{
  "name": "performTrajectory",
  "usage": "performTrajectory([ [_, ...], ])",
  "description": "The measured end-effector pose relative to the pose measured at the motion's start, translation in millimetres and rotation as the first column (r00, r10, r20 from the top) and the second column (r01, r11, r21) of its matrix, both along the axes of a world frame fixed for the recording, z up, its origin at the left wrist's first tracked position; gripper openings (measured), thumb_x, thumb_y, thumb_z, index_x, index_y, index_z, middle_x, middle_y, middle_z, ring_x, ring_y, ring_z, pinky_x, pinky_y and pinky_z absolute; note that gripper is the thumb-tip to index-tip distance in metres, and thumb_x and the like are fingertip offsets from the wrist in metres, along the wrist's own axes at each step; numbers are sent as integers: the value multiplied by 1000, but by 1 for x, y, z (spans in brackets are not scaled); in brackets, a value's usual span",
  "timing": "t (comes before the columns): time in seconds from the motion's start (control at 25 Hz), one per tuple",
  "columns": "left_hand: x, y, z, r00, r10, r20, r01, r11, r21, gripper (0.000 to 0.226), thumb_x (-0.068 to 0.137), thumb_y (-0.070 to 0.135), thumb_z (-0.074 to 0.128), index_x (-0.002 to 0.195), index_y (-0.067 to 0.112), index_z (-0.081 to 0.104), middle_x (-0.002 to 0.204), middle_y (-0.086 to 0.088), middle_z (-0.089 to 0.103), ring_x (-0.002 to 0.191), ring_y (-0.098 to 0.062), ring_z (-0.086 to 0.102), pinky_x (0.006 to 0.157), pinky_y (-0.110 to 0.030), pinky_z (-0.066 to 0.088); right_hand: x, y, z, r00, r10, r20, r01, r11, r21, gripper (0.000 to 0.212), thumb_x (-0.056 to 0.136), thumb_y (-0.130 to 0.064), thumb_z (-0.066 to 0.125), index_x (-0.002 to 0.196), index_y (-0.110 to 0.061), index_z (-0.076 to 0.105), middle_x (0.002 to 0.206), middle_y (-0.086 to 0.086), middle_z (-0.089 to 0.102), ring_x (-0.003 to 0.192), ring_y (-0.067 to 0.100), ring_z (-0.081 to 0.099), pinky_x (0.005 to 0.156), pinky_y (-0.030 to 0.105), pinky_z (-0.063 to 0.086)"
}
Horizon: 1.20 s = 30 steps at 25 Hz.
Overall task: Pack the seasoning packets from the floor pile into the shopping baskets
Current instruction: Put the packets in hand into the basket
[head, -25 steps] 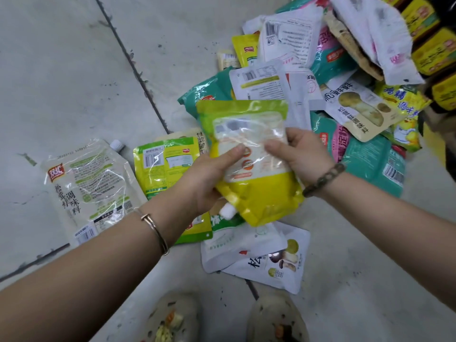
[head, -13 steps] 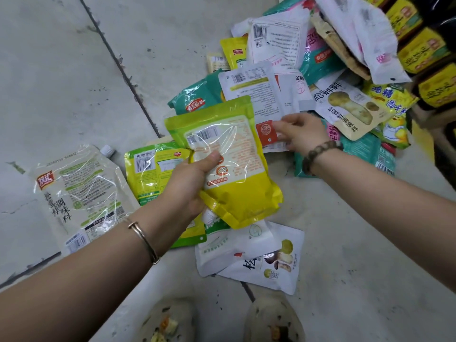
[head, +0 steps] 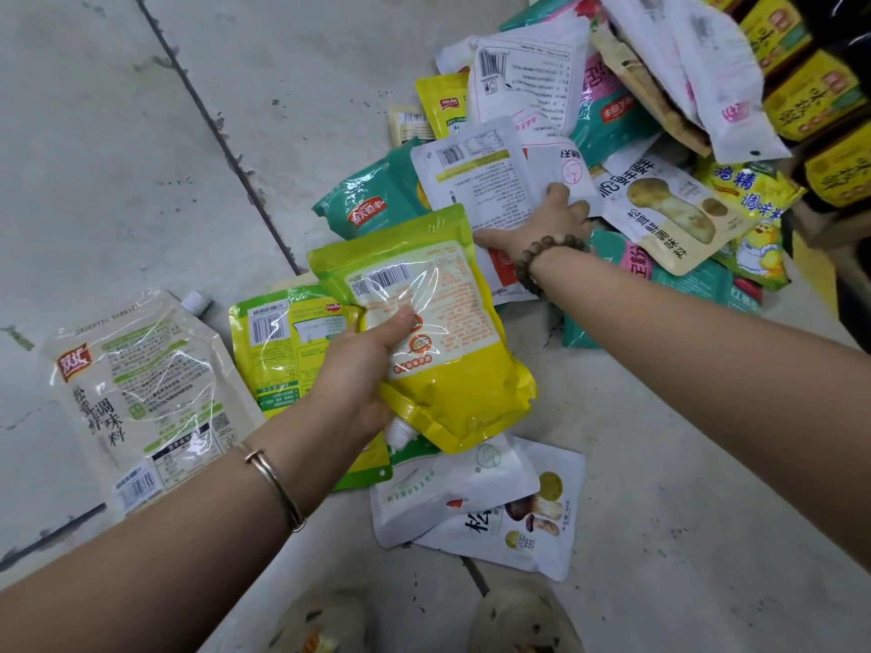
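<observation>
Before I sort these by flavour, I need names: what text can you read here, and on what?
"调味料" on the white spouted plastic pouch at left.
"松茸鲜调味料" on the white mushroom-picture packet.
"鸡精" on the yellow chick-print packet.
"松" on the white flat packet lowest in view.
Yellow plastic pouch in the left hand: print too blurred.

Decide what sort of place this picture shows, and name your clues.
Probably a shop aisle or stockroom: a pile of sealed seasoning packets lies on a bare concrete floor, and yellow-labelled dark bottles stand in rows at the right edge.
</observation>
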<state>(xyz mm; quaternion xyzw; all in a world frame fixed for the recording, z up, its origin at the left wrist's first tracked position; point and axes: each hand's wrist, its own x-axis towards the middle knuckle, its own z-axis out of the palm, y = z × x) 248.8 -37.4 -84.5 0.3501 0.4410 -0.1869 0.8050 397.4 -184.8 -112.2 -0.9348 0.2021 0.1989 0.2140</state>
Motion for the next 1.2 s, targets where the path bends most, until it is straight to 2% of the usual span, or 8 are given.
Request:
performTrajectory([
  [0.2,0,2,-3,1000,-13,-3,13,1000,22,28,89,12,61,116,6,61,97,-16,72,76,-27,72,57,-40,59,1,-9,-4,984,-148,102,138,985,105,92,64,-43,82,133,-18,26,133,10,49,122,32,47,104,48,32],
  [0.36,-2,5,-4,999,-33,-9,33,999,30,23,87,14,63,109,7,63,95,-15,73,80,-28,72,64,-42,60,7,-29,-6,946,-324,20,306,912,271,77,66,-39,81,126,-5,47,128,11,57,114,29,56,98,42,47],
  [0.48,0,10,-5,999,-37,0,36,997,67,30,86,16,64,114,6,62,99,-15,73,85,-29,72,70,-44,59,3,-40,-4,959,-282,27,261,917,301,65,70,-43,77,118,-5,57,121,10,63,108,28,60,95,40,49],
  [0.64,5,13,-2,998,-57,26,55,996,71,21,87,15,62,106,6,64,95,-15,73,82,-28,72,65,-41,60,-12,-65,9,927,-353,127,256,843,473,32,72,-35,78,96,-18,67,98,1,71,88,22,68,84,41,55],
  [0.76,11,15,1,993,-89,77,78,988,135,27,86,14,63,111,3,63,91,-14,74,79,-27,72,59,-38,59,-27,-83,34,907,-381,180,243,822,515,18,77,-29,75,92,-23,67,90,-3,70,82,19,69,80,40,57],
  [0.92,26,0,8,972,-184,146,154,968,199,36,85,13,65,119,3,61,100,-16,72,87,-28,71,68,-40,60,-55,-105,67,883,-389,263,209,827,523,18,80,-20,72,98,-18,69,90,2,70,81,20,68,78,39,57],
  [1.08,42,-32,25,934,-265,240,213,952,221,35,85,12,64,118,4,61,102,-17,71,84,-27,72,65,-37,60,-83,-125,87,813,-464,352,263,832,488,18,81,-22,71,97,-14,70,91,4,70,83,21,68,78,41,56],
  [1.2,48,-55,39,905,-300,301,247,948,201,28,87,12,62,114,3,61,92,-13,73,74,-23,72,61,-35,59,-104,-142,101,764,-549,338,344,790,507,19,85,-21,67,102,-12,69,94,5,70,74,14,66,70,31,57],
])
